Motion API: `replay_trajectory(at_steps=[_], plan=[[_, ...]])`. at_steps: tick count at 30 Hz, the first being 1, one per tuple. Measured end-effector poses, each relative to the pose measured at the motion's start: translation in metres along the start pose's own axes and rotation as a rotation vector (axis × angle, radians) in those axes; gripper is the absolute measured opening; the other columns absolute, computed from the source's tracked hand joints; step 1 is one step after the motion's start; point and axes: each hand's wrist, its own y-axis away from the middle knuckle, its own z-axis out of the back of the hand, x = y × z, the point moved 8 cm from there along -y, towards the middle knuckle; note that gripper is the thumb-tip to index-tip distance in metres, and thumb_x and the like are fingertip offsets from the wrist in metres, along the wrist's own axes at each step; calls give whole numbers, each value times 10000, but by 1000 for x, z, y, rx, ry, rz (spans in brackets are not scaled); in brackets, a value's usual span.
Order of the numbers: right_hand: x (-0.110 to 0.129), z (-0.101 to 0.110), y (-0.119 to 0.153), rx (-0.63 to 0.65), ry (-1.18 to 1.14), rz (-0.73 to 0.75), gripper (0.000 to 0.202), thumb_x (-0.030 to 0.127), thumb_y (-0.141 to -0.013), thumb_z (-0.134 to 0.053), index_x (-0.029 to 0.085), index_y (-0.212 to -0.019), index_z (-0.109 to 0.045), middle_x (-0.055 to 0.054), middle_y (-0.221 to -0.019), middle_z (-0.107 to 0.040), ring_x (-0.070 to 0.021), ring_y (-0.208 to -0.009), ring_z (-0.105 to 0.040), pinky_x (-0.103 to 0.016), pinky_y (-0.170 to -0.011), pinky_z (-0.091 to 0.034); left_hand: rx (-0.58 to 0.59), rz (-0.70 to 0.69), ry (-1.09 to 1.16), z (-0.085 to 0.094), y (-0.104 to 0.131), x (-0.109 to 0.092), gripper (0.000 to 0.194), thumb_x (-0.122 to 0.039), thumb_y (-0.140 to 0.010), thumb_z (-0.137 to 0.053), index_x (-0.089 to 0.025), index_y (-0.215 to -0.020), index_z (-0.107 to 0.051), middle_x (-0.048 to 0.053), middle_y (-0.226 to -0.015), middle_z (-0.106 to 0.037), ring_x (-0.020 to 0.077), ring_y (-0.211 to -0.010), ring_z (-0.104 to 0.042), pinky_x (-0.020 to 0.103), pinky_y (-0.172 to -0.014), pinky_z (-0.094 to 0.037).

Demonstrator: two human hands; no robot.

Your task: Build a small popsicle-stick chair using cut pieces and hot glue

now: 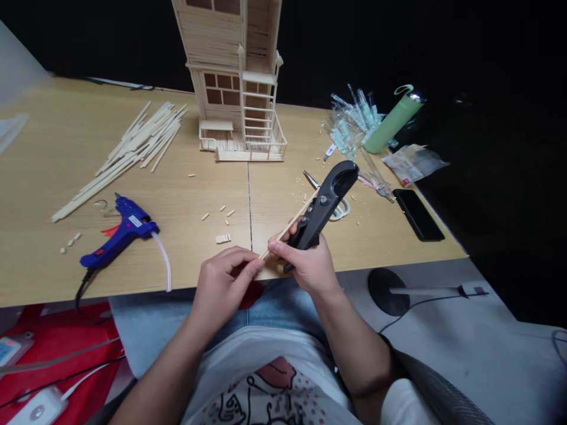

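My left hand (pixel 228 283) pinches the near end of a thin wooden stick (pixel 290 224) between thumb and fingers. In my right hand (pixel 310 260) is a black hand cutter (pixel 325 200), its curved head pointing up and away; the thumb and a fingertip of this hand also touch the stick, which runs alongside the tool. Several short cut stick pieces (pixel 224 238) lie on the table just beyond my left hand, some in a neat row. Open scissors (pixel 339 211) rest partly hidden behind the cutter.
A wooden model house (pixel 221 88) with a ladder stands at the back. Loose sticks (pixel 128 144) and a blue glue gun (pixel 119 230) with its cord lie left. Toward the right are a green bottle (pixel 392 124), glue-like plastic packets (pixel 352 121) and a black phone (pixel 419 215).
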Motion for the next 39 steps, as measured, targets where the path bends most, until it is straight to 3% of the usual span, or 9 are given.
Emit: replay_trajectory(at_steps=[3, 6, 9, 12, 17, 23, 34, 39], plan=[[3, -2, 2, 20, 9, 29, 440, 245, -705, -903, 236, -884, -501, 46, -783, -670, -135, -722, -657, -277, -714, -553, -57, -23, -48, 7, -1, 1, 178, -267, -948, -646, -180, -818, -731, 29, -782, -735, 144, -738, -676, 246, -699, -508], [10, 4, 12, 56, 55, 17, 357, 293, -805, -850, 229, -975, -542, 26, -878, -665, -134, -795, -658, -277, -766, -535, -148, -92, -154, 25, 0, -2, 138, -245, -938, -663, -187, -829, -725, 30, -829, -747, 149, -784, -691, 249, -724, -512], [11, 12, 31, 141, 139, -90, 310, 436, -934, -720, 215, -1092, -573, 2, -895, -629, -163, -830, -670, -321, -800, -535, -231, -168, -281, 45, 2, -9, 88, -210, -928, -679, -183, -852, -712, 30, -858, -748, 144, -798, -694, 245, -746, -514], [6, 14, 52, 288, 325, -207, 361, 526, -993, -601, 188, -1117, -588, -18, -872, -618, -168, -798, -644, -325, -774, -515, -258, -262, -396, 52, 4, -20, 54, -176, -926, -677, -172, -875, -696, 35, -853, -740, 148, -801, -692, 253, -766, -518], [7, 13, 68, 384, 641, -192, 412, 577, -996, -559, 178, -1081, -615, -9, -788, -617, -159, -737, -585, -302, -737, -464, -236, -407, -539, 38, 3, -32, 14, -140, -917, -676, -150, -908, -679, 58, -860, -734, 176, -818, -685, 286, -793, -525], [12, 19, 65, 366, 703, -176, 462, 621, -995, -519, 174, -1056, -616, -12, -778, -625, -164, -725, -586, -298, -737, -452, -245, -433, -555, 33, 1, -35, 16, -139, -909, -688, -146, -917, -676, 68, -872, -732, 186, -818, -681, 299, -793, -531], [13, 14, 62, 432, 800, -169, 503, 644, -963, -556, 161, -1055, -659, -42, -923, -680, -196, -860, -600, -293, -764, -423, -129, -483, -574, 14, 6, -44, 31, -148, -944, -639, -144, -922, -661, 69, -876, -725, 194, -817, -673, 310, -802, -535], [15, 15, 60, 409, 939, -167, 457, 615, -971, -553, 168, -963, -649, -17, -817, -650, -178, -760, -568, -287, -690, -383, -118, -496, -609, 10, 6, -44, 34, -157, -944, -641, -144, -923, -664, 77, -885, -724, 200, -811, -667, 311, -781, -536]])
